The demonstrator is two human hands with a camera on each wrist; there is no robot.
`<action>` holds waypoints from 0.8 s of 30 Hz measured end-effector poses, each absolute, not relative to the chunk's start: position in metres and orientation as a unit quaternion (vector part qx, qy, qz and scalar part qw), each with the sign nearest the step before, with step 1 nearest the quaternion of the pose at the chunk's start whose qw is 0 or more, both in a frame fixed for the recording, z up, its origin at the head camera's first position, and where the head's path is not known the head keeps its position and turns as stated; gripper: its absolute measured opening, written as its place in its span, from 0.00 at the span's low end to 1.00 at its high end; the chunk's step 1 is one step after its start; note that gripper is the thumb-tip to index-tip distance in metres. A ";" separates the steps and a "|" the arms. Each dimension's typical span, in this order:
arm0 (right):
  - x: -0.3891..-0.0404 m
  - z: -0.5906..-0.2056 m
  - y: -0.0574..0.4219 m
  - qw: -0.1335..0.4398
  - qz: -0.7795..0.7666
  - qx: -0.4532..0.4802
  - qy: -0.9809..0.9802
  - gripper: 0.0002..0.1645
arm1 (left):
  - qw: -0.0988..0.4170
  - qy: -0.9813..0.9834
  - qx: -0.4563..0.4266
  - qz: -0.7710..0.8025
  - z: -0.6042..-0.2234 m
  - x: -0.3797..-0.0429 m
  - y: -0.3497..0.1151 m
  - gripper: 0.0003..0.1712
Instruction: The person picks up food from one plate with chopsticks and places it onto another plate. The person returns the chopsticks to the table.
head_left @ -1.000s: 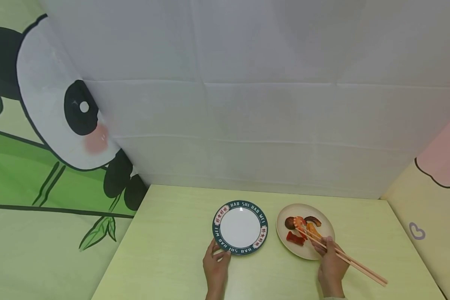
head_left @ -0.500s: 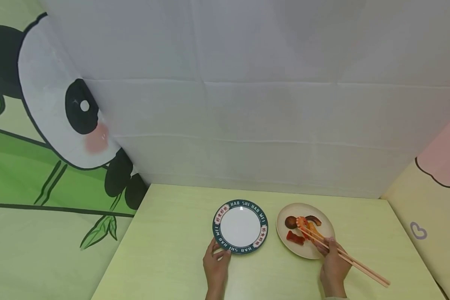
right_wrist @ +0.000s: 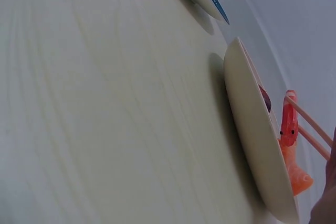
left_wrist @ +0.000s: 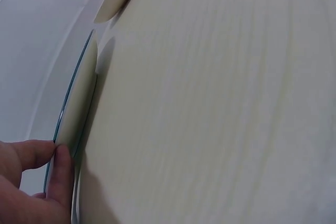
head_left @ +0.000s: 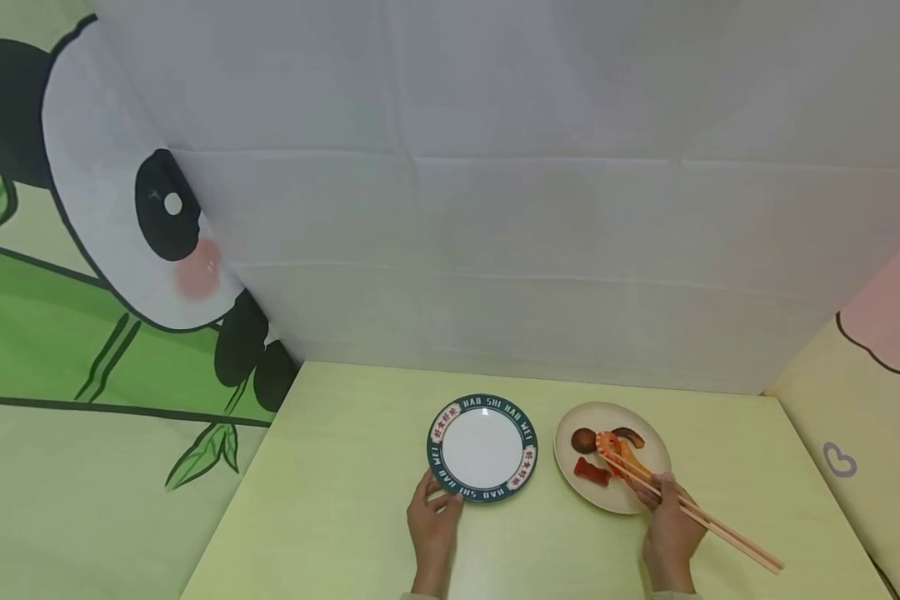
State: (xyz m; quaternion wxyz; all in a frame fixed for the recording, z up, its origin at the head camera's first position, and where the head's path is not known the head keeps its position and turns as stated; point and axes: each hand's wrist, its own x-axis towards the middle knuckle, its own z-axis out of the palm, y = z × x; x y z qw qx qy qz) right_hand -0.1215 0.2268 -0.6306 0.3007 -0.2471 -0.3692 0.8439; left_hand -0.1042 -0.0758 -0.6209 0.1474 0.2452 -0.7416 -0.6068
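My left hand (head_left: 435, 529) pinches the lower left rim of a white plate (head_left: 482, 450) with a dark green lettered border. In the left wrist view, thumb and finger (left_wrist: 64, 174) lie on either side of its edge. My right hand (head_left: 671, 533) holds a pair of wooden chopsticks (head_left: 735, 537) slanting over a cream plate (head_left: 565, 442). Their tips are at an orange-red shrimp (head_left: 605, 444), which shows between them in the right wrist view; how firmly they grip it I cannot tell. Around the shrimp lie a brown mushroom (head_left: 583, 440), a red piece (head_left: 592, 472), an orange piece (head_left: 633, 461) and a dark curved piece (head_left: 629, 435).
Both plates stand side by side on a pale yellow-green table (head_left: 345, 500), with a narrow gap between them. A white cloth wall (head_left: 525, 317) rises behind the table. Printed panels flank it: a panda (head_left: 120, 208) at left, a pink shape (head_left: 892, 308) at right.
The right hand and chopsticks have shifted slightly to the right, and the shrimp has shifted with their tips. The left hand keeps its hold on the white plate. The head view has tilted a little.
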 end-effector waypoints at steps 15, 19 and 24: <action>-0.119 -0.629 0.225 0.301 0.842 -0.247 -0.373 0.18 | 0.154 -0.739 0.245 -0.608 -0.619 -0.106 -0.075 0.41; -0.119 -0.630 0.225 0.302 0.841 -0.246 -0.376 0.19 | 0.156 -0.736 0.242 -0.613 -0.620 -0.105 -0.075 0.41; -0.118 -0.630 0.225 0.296 0.823 -0.258 -0.411 0.17 | 0.155 -0.742 0.240 -0.606 -0.620 -0.105 -0.075 0.41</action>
